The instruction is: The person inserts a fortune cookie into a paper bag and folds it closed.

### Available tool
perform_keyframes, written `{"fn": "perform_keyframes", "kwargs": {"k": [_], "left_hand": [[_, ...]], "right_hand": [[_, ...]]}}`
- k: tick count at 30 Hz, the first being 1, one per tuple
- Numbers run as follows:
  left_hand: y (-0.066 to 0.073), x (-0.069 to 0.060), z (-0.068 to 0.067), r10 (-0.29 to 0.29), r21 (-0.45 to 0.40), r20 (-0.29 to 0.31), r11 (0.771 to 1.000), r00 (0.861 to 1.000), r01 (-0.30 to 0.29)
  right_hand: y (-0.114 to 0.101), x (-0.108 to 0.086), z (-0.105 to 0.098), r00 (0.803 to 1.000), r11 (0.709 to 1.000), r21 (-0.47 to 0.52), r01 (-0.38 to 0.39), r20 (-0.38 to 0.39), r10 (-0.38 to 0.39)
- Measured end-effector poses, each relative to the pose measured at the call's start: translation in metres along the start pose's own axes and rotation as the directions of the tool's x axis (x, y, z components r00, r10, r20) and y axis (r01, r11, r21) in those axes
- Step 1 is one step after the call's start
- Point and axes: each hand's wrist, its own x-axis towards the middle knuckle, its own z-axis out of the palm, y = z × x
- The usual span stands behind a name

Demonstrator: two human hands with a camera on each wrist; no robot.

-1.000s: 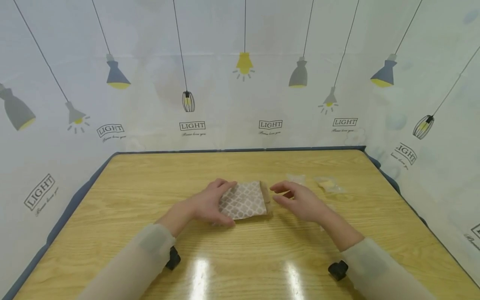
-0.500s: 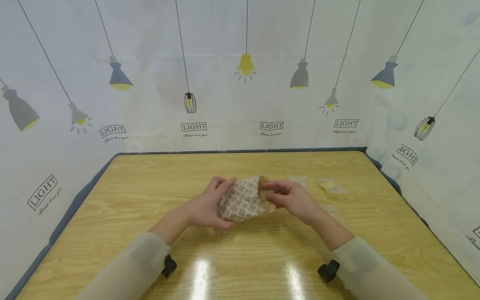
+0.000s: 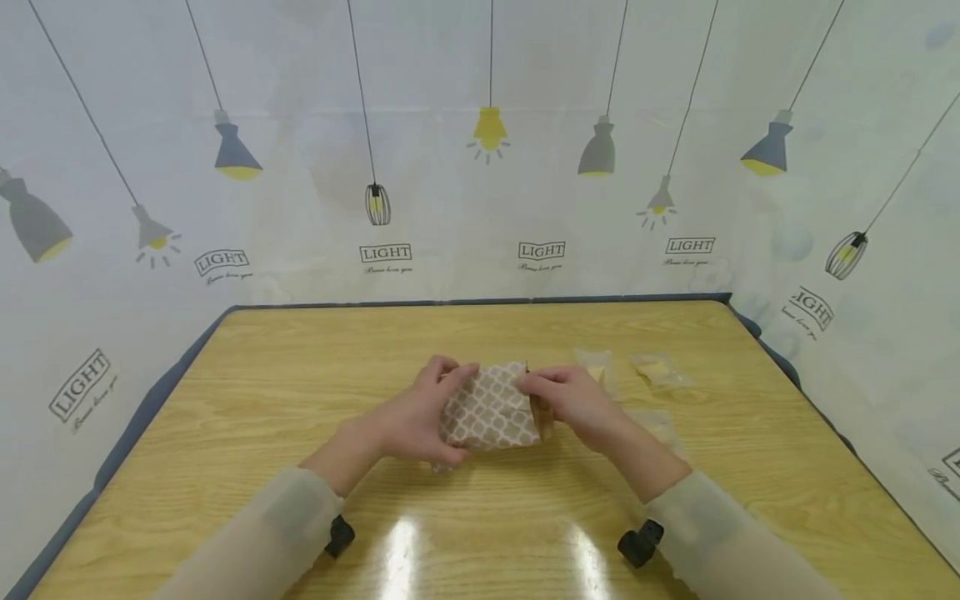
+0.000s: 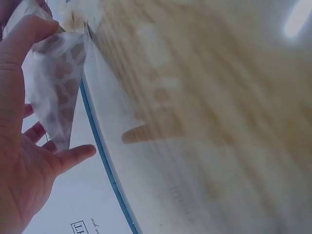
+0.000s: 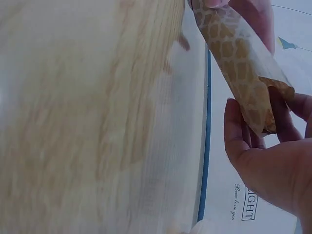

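Observation:
A tan paper bag (image 3: 491, 410) with a white lattice pattern lies between the two hands, its mouth toward the right. My left hand (image 3: 416, 417) grips the bag's left end, thumb at the near edge and fingers at the far edge. At the mouth, my right hand (image 3: 585, 407) pinches the rim. From the right wrist view, a finger of that right hand (image 5: 273, 163) reaches inside the brown opening, and the bag (image 5: 239, 61) stands slightly puffed. The left wrist view shows the bag (image 4: 61, 78) tapering between thumb and fingers. What the bag contains is hidden.
Small clear plastic packets lie to the right on the wooden table (image 3: 315, 358): one packet (image 3: 597, 367) behind the right hand, another packet (image 3: 658, 370) farther right, and a third packet (image 3: 660, 427) by the right forearm. Yellowish pieces show inside. Printed fabric walls surround the table.
My right hand has moved left from beside the bag onto its mouth, and now holds the rim. The flat bag has been spread wider. My left hand keeps its grip.

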Motion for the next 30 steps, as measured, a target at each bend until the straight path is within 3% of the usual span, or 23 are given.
{"fn": "perform_keyframes", "kwargs": {"k": [6, 11, 16, 20, 26, 30], "left_hand": [[0.003, 0.002, 0.003, -0.003, 0.08, -0.015, 0.997, 1.0, 0.004], [0.001, 0.001, 0.003, 0.009, 0.031, -0.032, 0.999, 0.999, -0.008], [-0.008, -0.001, 0.0, 0.006, -0.068, -0.065, 0.998, 0.998, -0.01], [-0.013, -0.003, -0.003, 0.003, -0.124, -0.061, 0.992, 0.998, -0.011], [-0.011, -0.006, -0.005, 0.015, -0.142, -0.066, 0.99, 0.998, -0.024], [-0.011, -0.008, -0.011, 0.025, -0.128, -0.088, 0.991, 0.996, -0.036]], "right_hand": [[-0.001, 0.0, 0.005, 0.999, 0.992, 0.114, -0.05, 0.003, 0.05], [-0.004, -0.004, 0.005, 0.998, 0.985, 0.16, -0.061, 0.03, 0.057], [0.0, -0.01, -0.006, 0.998, 0.999, 0.033, 0.028, 0.052, -0.03], [0.003, -0.012, -0.015, 0.994, 0.992, -0.069, 0.105, 0.046, -0.101], [0.002, -0.014, -0.027, 0.989, 0.987, -0.083, 0.141, 0.058, -0.136], [0.003, -0.022, -0.048, 0.986, 0.981, -0.117, 0.158, 0.065, -0.151]]}}
